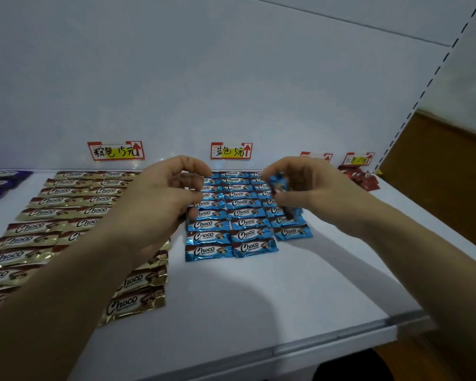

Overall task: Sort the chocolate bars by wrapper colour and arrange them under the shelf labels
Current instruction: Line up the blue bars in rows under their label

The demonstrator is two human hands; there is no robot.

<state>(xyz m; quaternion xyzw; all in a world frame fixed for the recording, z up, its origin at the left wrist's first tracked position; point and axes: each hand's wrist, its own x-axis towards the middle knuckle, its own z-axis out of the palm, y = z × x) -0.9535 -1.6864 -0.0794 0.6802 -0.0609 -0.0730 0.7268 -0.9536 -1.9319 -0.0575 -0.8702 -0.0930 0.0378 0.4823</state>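
Hands | my right hand pinches some blue bars over the blue rows | left hand half-curled, can't tell if it's holding anything

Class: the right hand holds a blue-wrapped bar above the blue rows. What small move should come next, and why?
Probably the right hand lays its blue bar in front of the last bar in the right-hand column. That column ends a row short of the middle column, under the blue label.
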